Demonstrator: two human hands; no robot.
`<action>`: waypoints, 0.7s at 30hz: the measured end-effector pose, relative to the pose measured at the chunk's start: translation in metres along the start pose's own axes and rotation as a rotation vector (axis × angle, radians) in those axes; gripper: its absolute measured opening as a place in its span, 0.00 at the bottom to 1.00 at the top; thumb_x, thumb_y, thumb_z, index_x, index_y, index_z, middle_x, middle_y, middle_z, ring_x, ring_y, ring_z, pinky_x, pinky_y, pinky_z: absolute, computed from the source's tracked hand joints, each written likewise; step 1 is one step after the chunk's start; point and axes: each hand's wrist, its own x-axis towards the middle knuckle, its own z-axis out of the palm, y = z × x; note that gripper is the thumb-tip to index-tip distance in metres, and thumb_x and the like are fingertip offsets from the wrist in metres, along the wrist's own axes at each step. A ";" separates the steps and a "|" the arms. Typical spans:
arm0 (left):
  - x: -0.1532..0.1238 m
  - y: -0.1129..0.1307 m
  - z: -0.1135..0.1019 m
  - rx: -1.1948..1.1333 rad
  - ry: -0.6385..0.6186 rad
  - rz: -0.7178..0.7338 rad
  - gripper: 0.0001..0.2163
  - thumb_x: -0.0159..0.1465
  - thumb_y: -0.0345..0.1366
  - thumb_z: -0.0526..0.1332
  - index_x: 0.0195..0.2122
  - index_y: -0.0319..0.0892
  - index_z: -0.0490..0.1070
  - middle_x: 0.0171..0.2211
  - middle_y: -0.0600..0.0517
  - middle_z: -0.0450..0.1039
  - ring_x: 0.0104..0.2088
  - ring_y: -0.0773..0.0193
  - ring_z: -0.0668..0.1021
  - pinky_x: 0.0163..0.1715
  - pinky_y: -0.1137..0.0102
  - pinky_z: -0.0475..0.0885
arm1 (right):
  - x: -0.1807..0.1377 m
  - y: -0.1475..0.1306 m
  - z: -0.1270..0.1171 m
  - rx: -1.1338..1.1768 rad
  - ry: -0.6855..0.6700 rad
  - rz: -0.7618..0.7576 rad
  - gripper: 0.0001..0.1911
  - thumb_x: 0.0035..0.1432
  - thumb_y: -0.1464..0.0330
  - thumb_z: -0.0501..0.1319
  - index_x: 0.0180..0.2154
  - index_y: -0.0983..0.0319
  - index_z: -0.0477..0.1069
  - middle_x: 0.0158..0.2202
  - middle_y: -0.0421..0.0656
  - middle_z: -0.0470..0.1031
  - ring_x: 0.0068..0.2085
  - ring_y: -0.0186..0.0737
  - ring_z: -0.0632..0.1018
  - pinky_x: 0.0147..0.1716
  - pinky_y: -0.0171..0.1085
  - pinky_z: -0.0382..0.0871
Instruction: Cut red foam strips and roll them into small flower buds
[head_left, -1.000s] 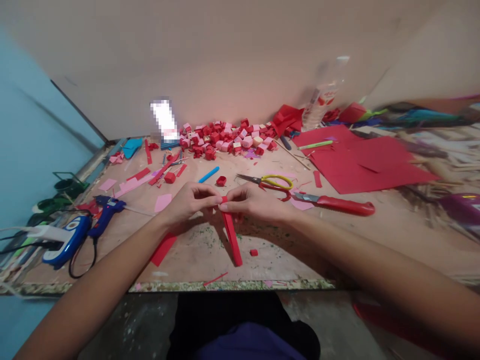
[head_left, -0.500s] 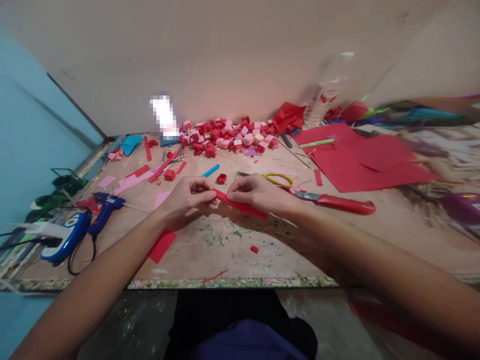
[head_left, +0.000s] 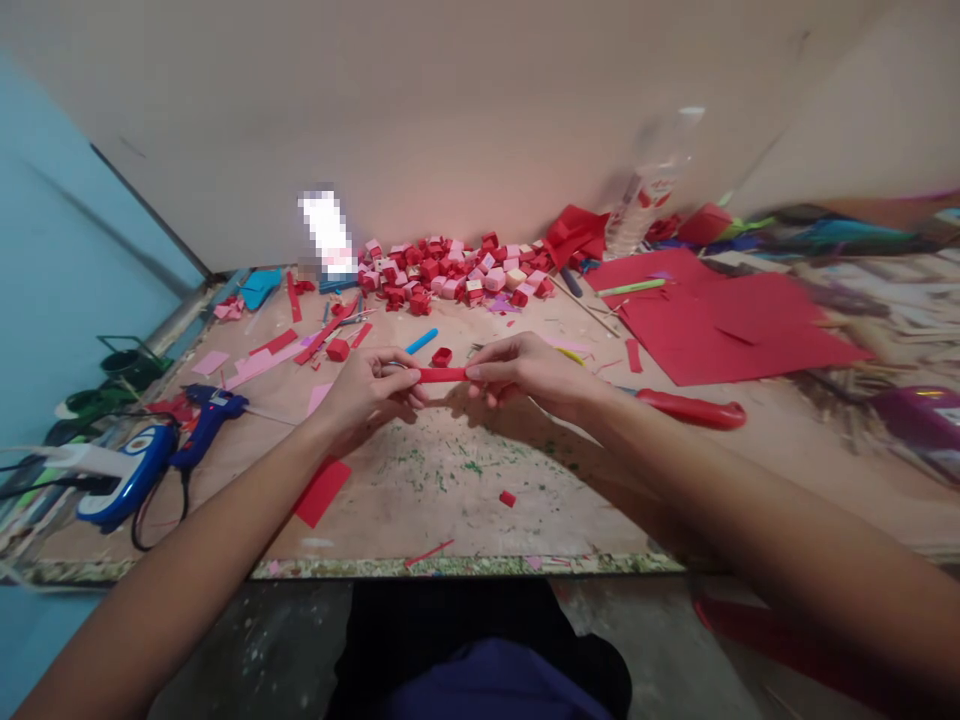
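- Left hand (head_left: 366, 388) and right hand (head_left: 525, 373) pinch opposite ends of the red strip (head_left: 442, 375) between fingers, apparently to stretch it straight.
- It sits above the table (head_left: 427, 515), probably for free handling.

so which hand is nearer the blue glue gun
Left. The left hand is to the right of the glue gun; the right hand is farther right, across the red strip.

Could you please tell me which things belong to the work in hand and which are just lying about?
Belonging, it seems:
red strip, pinched by left hand and right hand
pile of small cubes, probably

Lying about, probably:
plastic bottle
pale green stick
blue scrap
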 end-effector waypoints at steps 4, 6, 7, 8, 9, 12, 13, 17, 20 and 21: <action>0.000 -0.004 0.003 -0.012 -0.033 -0.014 0.12 0.59 0.40 0.76 0.37 0.38 0.80 0.28 0.48 0.82 0.27 0.64 0.82 0.27 0.70 0.81 | 0.002 0.004 0.004 0.072 0.002 0.012 0.04 0.54 0.69 0.75 0.32 0.64 0.84 0.27 0.45 0.83 0.24 0.33 0.76 0.25 0.33 0.71; 0.001 -0.007 0.005 -0.006 -0.051 -0.021 0.12 0.60 0.41 0.75 0.37 0.37 0.82 0.28 0.47 0.82 0.24 0.65 0.81 0.24 0.71 0.78 | 0.003 0.007 0.006 0.129 -0.014 0.026 0.05 0.54 0.69 0.76 0.31 0.64 0.84 0.27 0.46 0.83 0.25 0.34 0.77 0.25 0.32 0.72; 0.002 -0.009 0.005 0.001 -0.056 -0.019 0.12 0.61 0.41 0.75 0.37 0.37 0.82 0.28 0.47 0.82 0.23 0.66 0.80 0.22 0.72 0.77 | 0.003 0.008 0.007 0.164 -0.024 0.033 0.05 0.55 0.69 0.76 0.30 0.64 0.84 0.28 0.46 0.83 0.26 0.33 0.77 0.26 0.32 0.73; 0.002 -0.011 0.006 0.009 -0.055 -0.011 0.12 0.61 0.42 0.74 0.36 0.37 0.82 0.28 0.46 0.82 0.22 0.65 0.80 0.21 0.72 0.76 | 0.003 0.009 0.008 0.203 -0.031 0.044 0.05 0.55 0.70 0.76 0.30 0.64 0.84 0.30 0.47 0.84 0.27 0.34 0.78 0.28 0.32 0.75; 0.003 -0.012 0.006 0.014 -0.049 0.000 0.12 0.61 0.42 0.74 0.36 0.36 0.82 0.28 0.46 0.82 0.22 0.65 0.80 0.20 0.72 0.76 | 0.003 0.009 0.009 0.243 -0.039 0.060 0.04 0.54 0.71 0.76 0.31 0.65 0.84 0.32 0.48 0.85 0.28 0.34 0.79 0.30 0.32 0.77; 0.004 -0.013 0.007 0.020 -0.009 0.021 0.12 0.60 0.42 0.74 0.37 0.37 0.82 0.27 0.46 0.82 0.21 0.64 0.79 0.18 0.71 0.76 | 0.003 0.011 0.012 0.352 -0.031 0.122 0.03 0.53 0.75 0.75 0.32 0.67 0.84 0.35 0.51 0.86 0.29 0.35 0.81 0.34 0.33 0.80; 0.004 -0.013 0.007 0.022 0.008 0.025 0.13 0.60 0.42 0.74 0.37 0.37 0.82 0.27 0.46 0.81 0.20 0.64 0.79 0.17 0.71 0.76 | 0.003 0.011 0.013 0.381 -0.019 0.136 0.03 0.53 0.76 0.74 0.32 0.67 0.83 0.34 0.52 0.86 0.29 0.35 0.81 0.34 0.32 0.80; 0.003 -0.010 0.009 0.024 0.048 0.032 0.13 0.59 0.42 0.75 0.37 0.37 0.82 0.26 0.48 0.81 0.19 0.65 0.78 0.15 0.71 0.74 | 0.004 0.011 0.015 0.445 0.018 0.162 0.05 0.54 0.78 0.71 0.35 0.67 0.84 0.32 0.51 0.85 0.27 0.34 0.80 0.32 0.31 0.80; 0.003 -0.009 0.008 0.005 0.042 0.017 0.13 0.59 0.42 0.75 0.37 0.37 0.82 0.25 0.48 0.80 0.19 0.64 0.78 0.16 0.71 0.75 | 0.004 0.010 0.016 0.438 0.034 0.164 0.06 0.55 0.79 0.70 0.36 0.68 0.84 0.33 0.52 0.85 0.27 0.35 0.80 0.31 0.31 0.81; 0.003 -0.009 0.008 0.001 0.027 0.006 0.13 0.59 0.43 0.75 0.36 0.37 0.82 0.26 0.47 0.81 0.19 0.64 0.78 0.16 0.71 0.75 | 0.004 0.010 0.016 0.425 0.037 0.160 0.07 0.55 0.79 0.70 0.37 0.68 0.84 0.33 0.52 0.85 0.27 0.35 0.80 0.31 0.32 0.80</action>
